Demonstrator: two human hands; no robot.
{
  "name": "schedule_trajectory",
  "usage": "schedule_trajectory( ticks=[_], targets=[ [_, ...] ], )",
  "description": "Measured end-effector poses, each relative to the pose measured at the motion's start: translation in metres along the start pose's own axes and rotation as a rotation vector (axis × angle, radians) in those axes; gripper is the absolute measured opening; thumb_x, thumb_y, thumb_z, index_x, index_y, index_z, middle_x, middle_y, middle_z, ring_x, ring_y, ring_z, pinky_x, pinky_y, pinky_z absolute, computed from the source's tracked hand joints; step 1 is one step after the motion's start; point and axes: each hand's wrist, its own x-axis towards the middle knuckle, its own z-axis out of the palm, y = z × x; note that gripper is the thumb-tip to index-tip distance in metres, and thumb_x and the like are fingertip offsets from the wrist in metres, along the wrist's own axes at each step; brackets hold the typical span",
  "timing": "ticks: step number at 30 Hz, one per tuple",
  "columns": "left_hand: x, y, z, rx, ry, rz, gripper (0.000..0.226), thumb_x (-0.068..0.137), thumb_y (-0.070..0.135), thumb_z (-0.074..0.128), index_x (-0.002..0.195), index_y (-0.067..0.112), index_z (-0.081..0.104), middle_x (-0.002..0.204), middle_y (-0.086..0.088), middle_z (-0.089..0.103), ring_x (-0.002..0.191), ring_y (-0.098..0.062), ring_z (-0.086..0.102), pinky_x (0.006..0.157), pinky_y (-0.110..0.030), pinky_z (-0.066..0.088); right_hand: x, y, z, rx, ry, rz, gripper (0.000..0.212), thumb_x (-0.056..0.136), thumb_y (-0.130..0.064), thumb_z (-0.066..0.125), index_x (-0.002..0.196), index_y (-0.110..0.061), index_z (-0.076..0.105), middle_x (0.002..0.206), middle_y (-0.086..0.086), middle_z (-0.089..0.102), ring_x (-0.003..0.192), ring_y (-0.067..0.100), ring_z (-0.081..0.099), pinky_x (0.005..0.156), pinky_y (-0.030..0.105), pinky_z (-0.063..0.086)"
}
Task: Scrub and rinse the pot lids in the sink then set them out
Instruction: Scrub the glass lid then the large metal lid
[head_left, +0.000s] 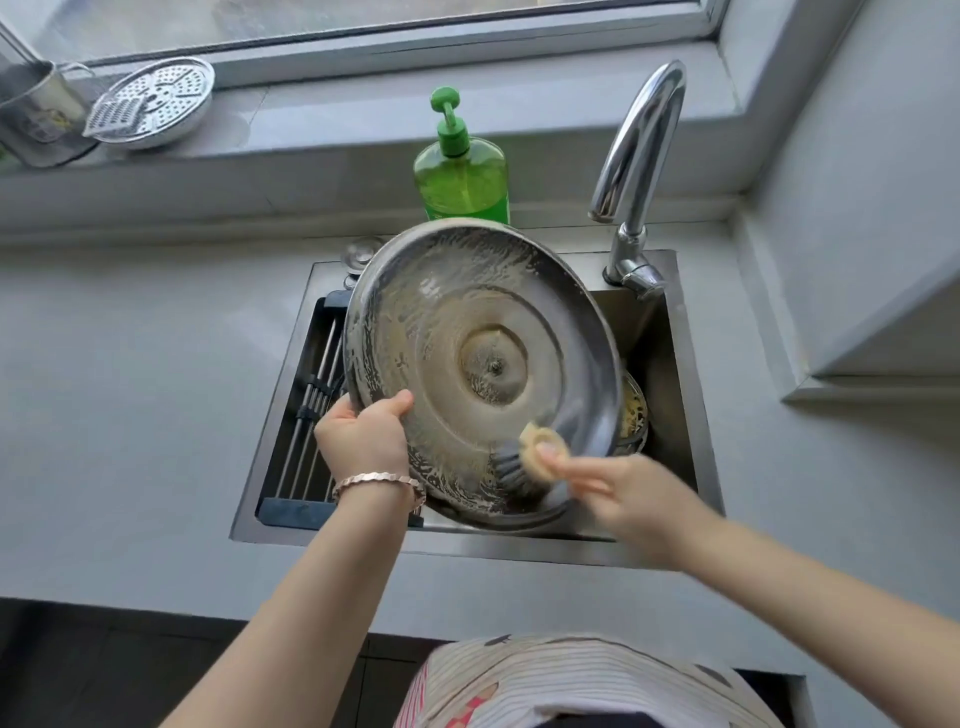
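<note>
A large steel pot lid (447, 332) is held tilted over the sink (680, 415), its soapy, brownish underside facing me. My left hand (363, 441) grips its lower left rim, thumb on the inside. My right hand (613, 493), blurred by motion, holds a scrub brush (535, 457) with a pale round head and dark bristles against the lid's lower right part. Another dirty lid or dish (634, 415) lies in the basin behind the held lid, mostly hidden.
A green soap pump bottle (462, 171) stands behind the sink. The chrome faucet (634, 171) arches at back right. A roll-up drying rack (311, 410) covers the sink's left side. On the windowsill rest a perforated steamer plate (156, 104) and a metal cup (36, 114).
</note>
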Motion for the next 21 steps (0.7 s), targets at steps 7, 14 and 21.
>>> schedule_trajectory(
  ticks=[7,14,21],
  targets=[
    [-0.002,-0.002,0.008,0.016,0.016,0.042,0.015,0.077,-0.003,0.068,0.070,0.009,0.063,0.062,0.004,0.058,0.056,-0.007,0.052,0.044,-0.007,0.043,-0.015,-0.016,0.013,0.023,-0.086,-0.040,0.044,0.094,-0.021,0.050,0.128,-0.049,0.045,0.110,0.000,0.070,0.095,0.018,0.064,0.084,0.031,0.048],
    [0.014,-0.007,0.004,0.060,0.015,-0.070,0.020,0.077,-0.008,0.064,0.069,0.010,0.060,0.072,-0.004,0.062,0.068,-0.018,0.058,0.070,-0.028,0.050,-0.007,0.040,-0.004,0.260,0.268,0.310,0.045,0.093,-0.016,0.052,0.133,-0.038,0.047,0.099,-0.008,0.068,0.082,0.008,0.059,0.073,0.021,0.045],
    [0.046,-0.002,-0.001,0.277,-0.220,-0.381,0.005,0.081,-0.006,0.060,0.079,-0.003,0.057,0.065,-0.013,0.057,0.054,-0.024,0.055,0.053,-0.032,0.050,0.016,0.052,-0.005,1.009,0.389,0.799,0.043,0.077,-0.040,0.071,0.101,-0.012,0.048,0.060,0.001,0.036,0.040,0.007,0.026,0.033,0.017,0.023]
  ],
)
